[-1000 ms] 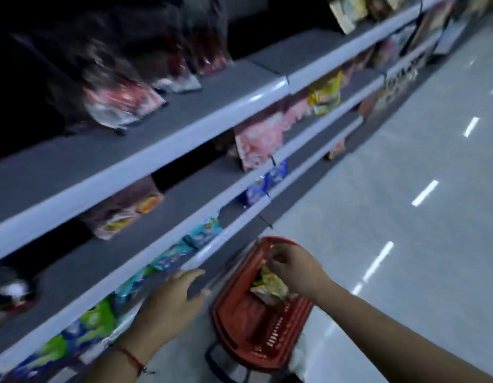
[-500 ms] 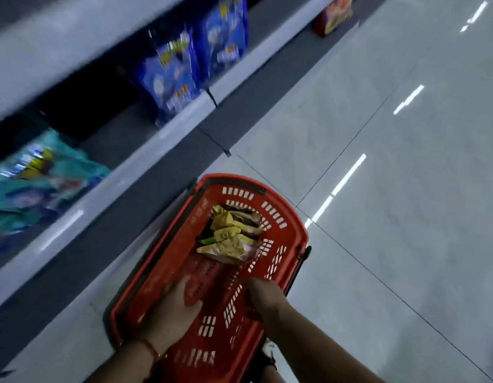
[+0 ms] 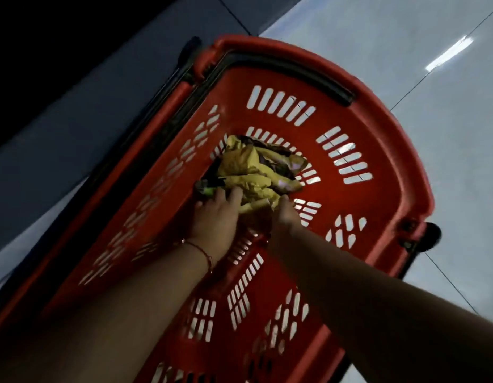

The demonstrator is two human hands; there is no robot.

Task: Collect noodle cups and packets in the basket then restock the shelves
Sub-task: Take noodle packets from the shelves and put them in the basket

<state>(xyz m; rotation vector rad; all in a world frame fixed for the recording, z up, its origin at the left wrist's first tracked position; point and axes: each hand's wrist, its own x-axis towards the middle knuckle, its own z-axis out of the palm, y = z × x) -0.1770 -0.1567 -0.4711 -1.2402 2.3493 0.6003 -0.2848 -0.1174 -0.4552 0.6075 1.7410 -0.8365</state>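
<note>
A heap of crumpled yellow packets (image 3: 256, 172) lies on the floor of a red basket (image 3: 386, 150), toward its far end, with a green-tipped item showing at the heap's left edge. Both bare hands reach down into the basket from the near side: the left hand (image 3: 216, 219), a thin red cord (image 3: 203, 251) at its wrist, rests fingers-down on the heap's near left edge, while the right hand (image 3: 285, 215) touches the near right edge; whether either has closed on a packet cannot be told. The basket stands on pale glossy tile (image 3: 405, 37), a dark shelf base (image 3: 74, 111) running along its left.
</note>
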